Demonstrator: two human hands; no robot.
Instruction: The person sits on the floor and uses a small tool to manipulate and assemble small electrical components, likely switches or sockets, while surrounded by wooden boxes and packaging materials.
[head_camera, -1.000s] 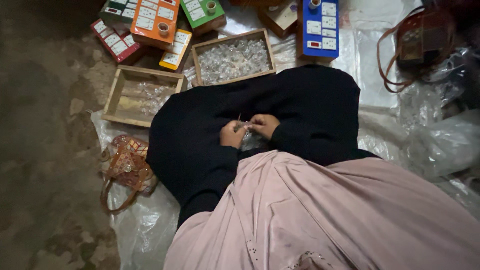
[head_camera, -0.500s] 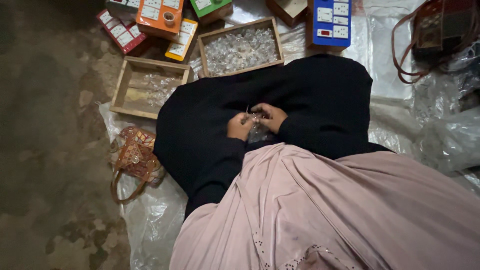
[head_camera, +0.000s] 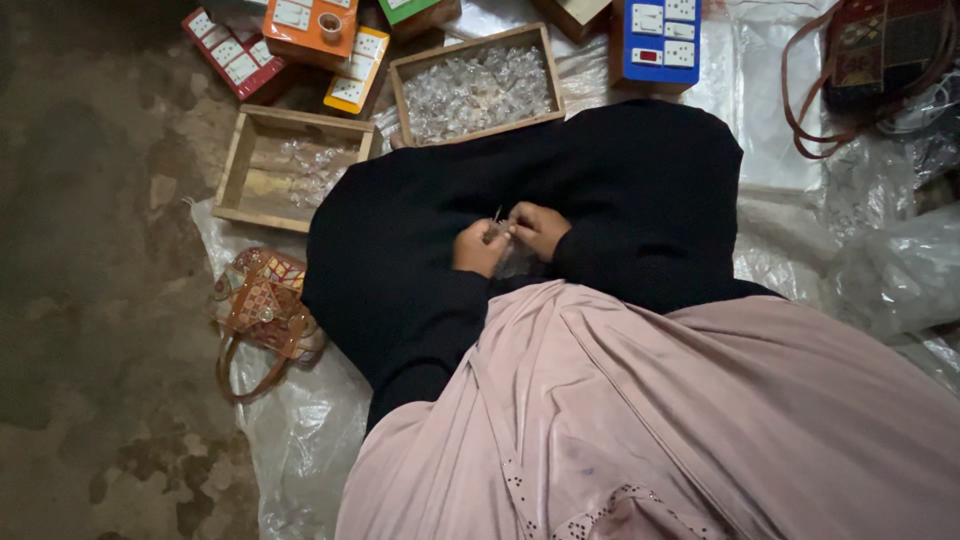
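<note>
Black lap cloth (head_camera: 620, 190) carries both hands: left hand (head_camera: 478, 248) and right hand (head_camera: 538, 228) pinch one small thin piece (head_camera: 499, 222) together. Wooden tray of clear pieces (head_camera: 475, 88) sits just beyond; bare floor (head_camera: 90, 300) left.

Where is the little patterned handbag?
The patterned handbag lies on the floor at the person's left, just below the nearly empty wooden tray.

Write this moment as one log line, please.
left hand | right hand | both pinch small thin piece, unclear | over black lap | trays beyond
</note>
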